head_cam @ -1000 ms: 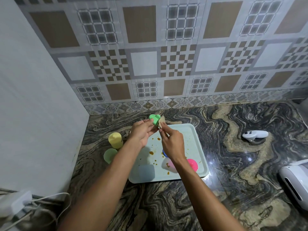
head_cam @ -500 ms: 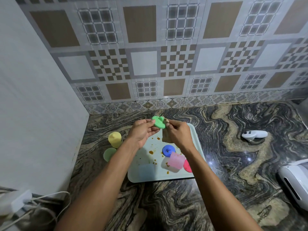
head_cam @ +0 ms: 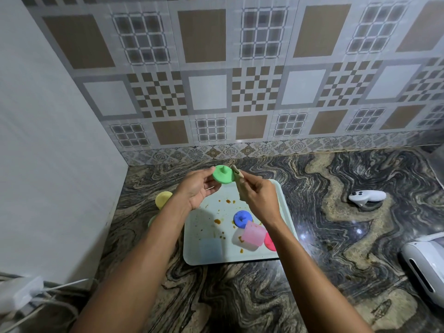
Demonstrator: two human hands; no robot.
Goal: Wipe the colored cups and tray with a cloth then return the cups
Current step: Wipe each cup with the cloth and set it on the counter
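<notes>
left hand (head_cam: 197, 191) over the far edge of the tray (head_cam: 204, 221), fingers curled, pinching one green disc piece (head_cam: 223, 177) by its rim. right hand (head_cam: 260, 200) just beside it, fingers curled round one beige cloth (head_cam: 240, 186), which touches the green piece. tray on the worktop (head_cam: 324, 179), brown spots on it. on the tray: one blue disc (head_cam: 242, 218), one pink cup (head_cam: 254, 235) tilted, one red disc (head_cam: 269, 242) partly hidden, one pale blue cup (head_cam: 211, 248). left of the tray: one yellow cup (head_cam: 163, 199), one pale green cup (head_cam: 151, 221) mostly behind the arm.

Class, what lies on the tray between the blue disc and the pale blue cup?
Head view: only bare tray, flecked with brown stains, between blue disc and pale blue cup.
</notes>
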